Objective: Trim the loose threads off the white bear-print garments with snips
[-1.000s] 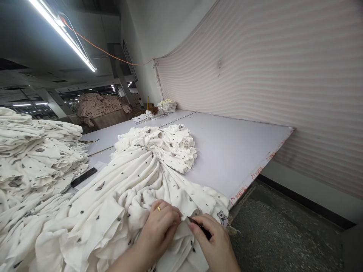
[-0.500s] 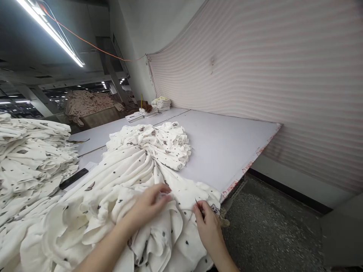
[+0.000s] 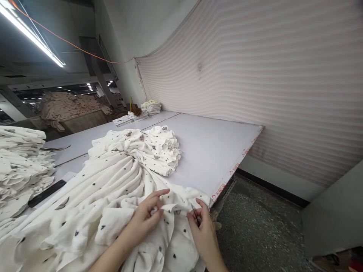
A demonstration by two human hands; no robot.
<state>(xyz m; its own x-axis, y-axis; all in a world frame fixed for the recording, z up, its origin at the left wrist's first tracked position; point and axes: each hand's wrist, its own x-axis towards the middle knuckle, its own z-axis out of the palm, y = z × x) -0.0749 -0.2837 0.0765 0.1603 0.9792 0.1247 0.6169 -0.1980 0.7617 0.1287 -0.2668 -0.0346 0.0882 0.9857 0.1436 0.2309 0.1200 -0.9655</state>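
Observation:
White cloth [image 3: 113, 181] with small dark prints lies gathered in soft folds across the near part of the table. My left hand [image 3: 147, 215] is on its near part, index finger stretched out, the other fingers curled with a bit of the white cloth between them and the thumb. To the right, close to the table's corner, my right hand [image 3: 202, 228] is closed round a small dark pointed tool [image 3: 195, 214], whose kind I cannot make out for sure. Its thin tip points up and away from me, and the cloth's edge is just beside it.
More white printed cloth [image 3: 22, 170] is heaped at the left, near a long flat black object [image 3: 47, 193]. Folded stacks [image 3: 151, 107] stand at the far end of the pale table [image 3: 215, 143]. A striped sheet [image 3: 241, 75] hangs behind; speckled floor [image 3: 246, 226] shows at right.
The view has shifted, so the table appears further left. My left hand's index finger has stretched out, and my right index finger has lifted away from the thumb around the dark tool.

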